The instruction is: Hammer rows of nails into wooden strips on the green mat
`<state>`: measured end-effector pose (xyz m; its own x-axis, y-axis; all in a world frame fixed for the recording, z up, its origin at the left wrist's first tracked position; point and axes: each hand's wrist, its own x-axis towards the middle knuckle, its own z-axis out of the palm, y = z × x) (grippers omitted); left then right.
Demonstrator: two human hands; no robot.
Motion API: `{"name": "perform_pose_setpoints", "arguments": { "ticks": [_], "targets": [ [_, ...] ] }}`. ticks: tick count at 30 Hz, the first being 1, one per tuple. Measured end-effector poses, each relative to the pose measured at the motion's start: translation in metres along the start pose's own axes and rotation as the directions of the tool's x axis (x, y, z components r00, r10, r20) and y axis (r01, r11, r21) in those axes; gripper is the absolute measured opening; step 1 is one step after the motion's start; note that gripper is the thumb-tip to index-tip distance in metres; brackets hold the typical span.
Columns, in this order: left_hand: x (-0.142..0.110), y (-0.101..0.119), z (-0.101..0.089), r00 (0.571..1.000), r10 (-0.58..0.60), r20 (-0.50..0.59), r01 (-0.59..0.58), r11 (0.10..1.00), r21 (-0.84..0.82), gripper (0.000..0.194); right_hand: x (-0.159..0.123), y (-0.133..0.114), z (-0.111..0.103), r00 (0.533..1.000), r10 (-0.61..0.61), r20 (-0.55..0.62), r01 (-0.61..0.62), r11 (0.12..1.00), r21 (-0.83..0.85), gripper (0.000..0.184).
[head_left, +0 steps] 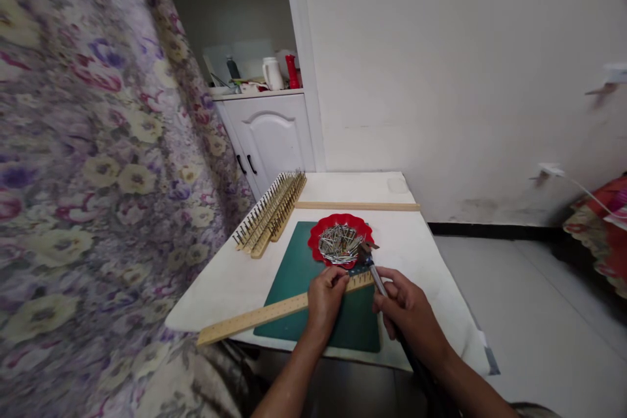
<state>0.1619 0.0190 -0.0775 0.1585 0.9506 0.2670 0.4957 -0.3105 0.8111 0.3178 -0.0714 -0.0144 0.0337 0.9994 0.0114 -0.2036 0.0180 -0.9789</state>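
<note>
My right hand (409, 313) is closed around the handle of a hammer (379, 282), whose dark head is raised over the right end of a wooden strip (259, 319). Several nails (361, 279) stand upright in that end. Beside them my left hand (326, 297) rests on the strip, thumb and forefinger pinched together; whatever is between the fingertips is too small to make out. A line of small marks or holes runs along the strip's left part. Just beyond the hands, a red scalloped bowl (313, 245) holds a heap of loose nails (340, 241).
Under the strip lies a green cutting mat (289, 268) on a white-covered table (220, 287). Wooden strips full of upright nails (274, 209) lie at the far left. A bare strip (357, 206) crosses the back. A floral curtain (112, 176) hangs along the left side.
</note>
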Motion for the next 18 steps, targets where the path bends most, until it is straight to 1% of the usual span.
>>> {"name": "perform_pose_setpoints", "arguments": {
  "ticks": [3,5,11,18],
  "targets": [
    [0.001,-0.002,0.001,1.0,0.015,-0.009,-0.015,1.0,0.001,0.013,0.0,0.004,0.002,0.997,0.021,0.07,-0.023,0.999,0.029,0.036],
    [0.001,-0.005,0.002,1.0,0.016,-0.018,-0.016,1.0,0.014,0.013,0.001,0.008,0.005,0.995,0.026,0.097,-0.028,0.999,0.017,0.036],
    [-0.001,-0.007,0.003,1.0,0.011,-0.019,-0.01,0.999,0.042,0.014,0.004,0.018,0.011,0.994,0.034,0.1,-0.028,0.998,-0.06,0.036],
    [-0.002,-0.001,0.001,1.0,-0.001,-0.017,0.001,0.999,0.037,0.015,0.004,0.018,0.011,0.994,0.022,0.111,-0.012,0.996,-0.087,0.035]
  ]
}}
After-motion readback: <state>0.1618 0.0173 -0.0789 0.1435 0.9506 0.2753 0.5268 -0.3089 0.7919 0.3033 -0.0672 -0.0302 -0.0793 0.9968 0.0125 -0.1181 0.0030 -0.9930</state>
